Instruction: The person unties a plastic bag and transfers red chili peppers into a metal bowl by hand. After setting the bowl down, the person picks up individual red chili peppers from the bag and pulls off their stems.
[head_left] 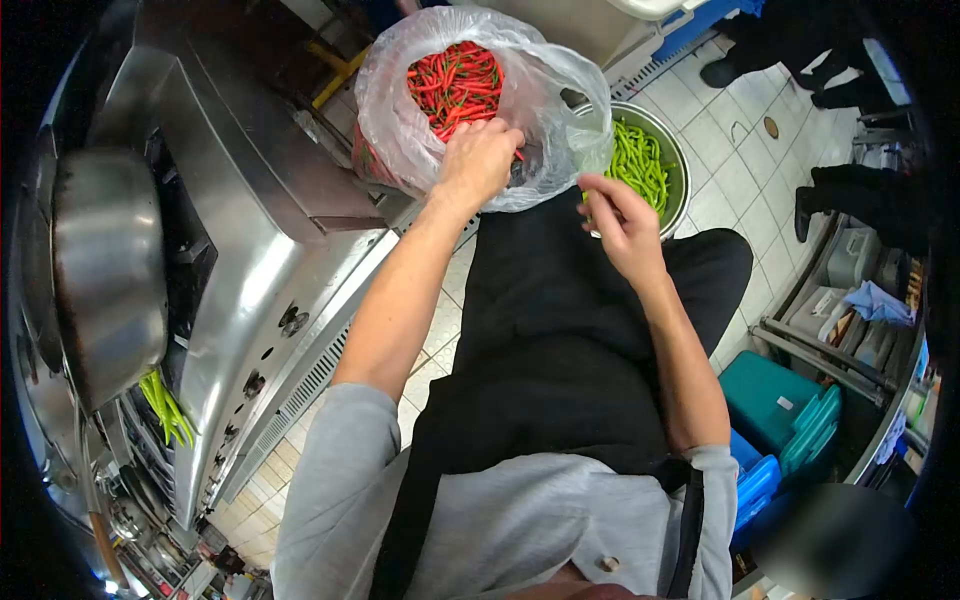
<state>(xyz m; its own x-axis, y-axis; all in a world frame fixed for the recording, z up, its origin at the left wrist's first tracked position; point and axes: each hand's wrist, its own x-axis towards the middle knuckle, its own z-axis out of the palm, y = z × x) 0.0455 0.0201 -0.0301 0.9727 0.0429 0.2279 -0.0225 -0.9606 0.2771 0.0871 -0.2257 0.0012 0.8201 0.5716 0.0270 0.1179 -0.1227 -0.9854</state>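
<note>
A clear plastic bag (545,75), its mouth wide, holds many red chili peppers (455,85) with green stems. My left hand (478,160) reaches over the bag's near side, fingers curled down; a red chili pokes out at the fingertips. My right hand (625,228) hovers by the bag's right edge, in front of a round metal bowl (684,180) of green chili peppers (637,165). Its fingers are curled, thumb near the index finger; whatever they may pinch is too small to make out.
A steel stove (250,290) with knobs runs along the left, a large metal pot (110,270) on it. More green peppers (165,408) lie beside the pot. Teal bins (775,400) and a rack (840,340) stand at right. Other people's dark legs (860,200) show at upper right.
</note>
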